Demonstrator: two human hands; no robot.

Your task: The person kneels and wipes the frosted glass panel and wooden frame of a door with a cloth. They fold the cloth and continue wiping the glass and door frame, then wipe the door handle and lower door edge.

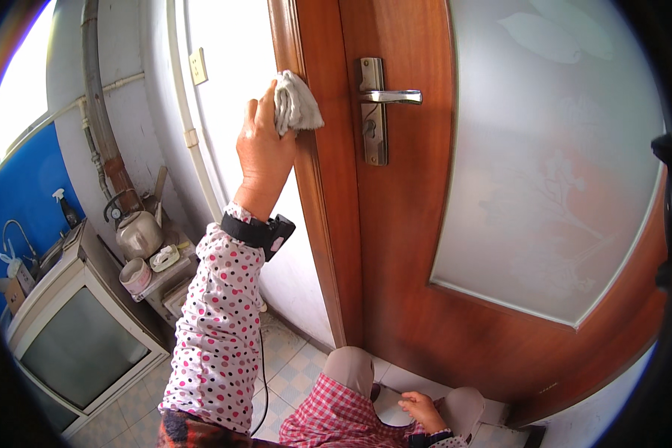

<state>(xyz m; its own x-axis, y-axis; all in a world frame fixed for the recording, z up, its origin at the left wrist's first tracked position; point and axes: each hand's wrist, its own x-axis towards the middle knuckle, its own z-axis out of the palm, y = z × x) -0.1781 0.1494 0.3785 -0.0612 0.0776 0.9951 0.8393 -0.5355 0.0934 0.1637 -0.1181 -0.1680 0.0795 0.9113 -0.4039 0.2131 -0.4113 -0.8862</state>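
My left hand (265, 149) is raised and closed on a folded pale grey cloth (297, 103), which it presses against the brown wooden door frame (311, 175). A black strap (254, 231) circles that wrist over a polka-dot sleeve (220, 321). To the right of the cloth, apart from it, is the metal door handle (392, 96) on its long plate. Low down by my knee, my right hand (420, 411) rests with loosely bent fingers apart, and nothing shows in it.
The brown door (399, 224) has a large frosted glass panel (552, 164). At left, a metal kettle (139, 234), a pink-and-white tub (135, 276) and a spray bottle (66, 207) stand around a glass-fronted cabinet (82, 351). A black cable (265, 388) runs down to the tiled floor.
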